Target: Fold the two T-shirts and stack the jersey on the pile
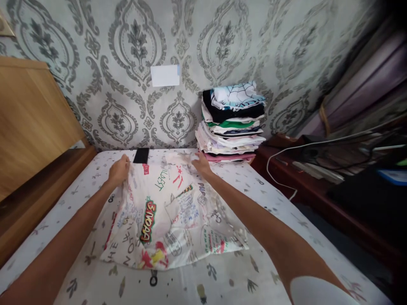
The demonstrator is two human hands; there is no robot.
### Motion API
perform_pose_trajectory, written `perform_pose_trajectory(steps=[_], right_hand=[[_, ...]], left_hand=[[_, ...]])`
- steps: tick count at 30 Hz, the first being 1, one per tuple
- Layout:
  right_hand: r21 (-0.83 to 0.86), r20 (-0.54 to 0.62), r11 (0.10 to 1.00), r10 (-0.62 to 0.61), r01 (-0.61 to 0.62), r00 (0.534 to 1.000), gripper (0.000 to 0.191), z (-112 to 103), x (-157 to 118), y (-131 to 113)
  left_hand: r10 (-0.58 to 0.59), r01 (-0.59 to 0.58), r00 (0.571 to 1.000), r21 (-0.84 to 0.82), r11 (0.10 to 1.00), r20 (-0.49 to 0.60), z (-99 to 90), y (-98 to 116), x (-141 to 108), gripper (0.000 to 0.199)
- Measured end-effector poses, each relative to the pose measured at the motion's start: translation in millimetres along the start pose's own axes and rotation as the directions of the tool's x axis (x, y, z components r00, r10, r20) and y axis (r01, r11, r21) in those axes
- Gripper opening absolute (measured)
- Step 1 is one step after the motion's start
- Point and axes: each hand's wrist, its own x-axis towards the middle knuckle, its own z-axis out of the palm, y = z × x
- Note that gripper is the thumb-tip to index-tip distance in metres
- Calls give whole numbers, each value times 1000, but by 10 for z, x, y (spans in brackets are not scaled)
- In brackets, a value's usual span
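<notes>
A white T-shirt (171, 216) covered with coloured writing and drawings is spread over the patterned bed sheet, partly folded and wrinkled. My left hand (119, 170) pinches its far left corner. At the far right corner, my right hand (201, 164) grips the fabric, slightly blurred. The shirt's far edge between both hands looks lifted a little. Its wide near edge lies on the sheet toward me. Beyond the left hand, a small black rectangle (141, 155) rests on the sheet by the wall.
A tall stack of folded clothes (231, 127) stands against the wall, just beyond my right hand. Wooden furniture (34, 123) borders the bed on the left. On the right, a dark red shelf (286, 165) holds clutter and a white cable (270, 163). A white card (165, 76) is on the wall.
</notes>
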Motion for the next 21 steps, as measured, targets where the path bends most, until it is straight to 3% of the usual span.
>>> perform_pose_trajectory(steps=[3,5,8,10,13,16,18,21], right_hand=[[-70,41,997,-34,37,999,43,3,-109,147],[-110,69,990,-80,87,994,43,-96,-219,193],[-163,114,972,-150,168,982,31,-362,-494,184],[-225,195,935,-232,274,953,22,-564,-784,155],[-277,340,860,-328,428,881,20,-817,-1336,105],[-283,432,831,-335,479,837,22,-966,-1831,32],[-314,483,819,-298,480,823,21,-1018,-2036,-32],[-364,487,838,-202,408,850,4,-1045,-2157,-128]], left_hand=[[2,-2,999,1,1000,45,201,-80,-43,18],[5,-5,999,-7,1000,50,240,-132,-113,25],[75,-75,997,-25,997,19,138,-151,-288,32],[195,-195,981,-59,979,0,3,-92,-486,30],[420,-398,902,-182,899,100,-220,111,-920,24],[574,-480,759,-333,812,306,-412,355,-1407,28],[579,-449,698,-372,812,422,-511,473,-1661,29],[498,-358,677,-348,866,542,-623,544,-1858,29]])
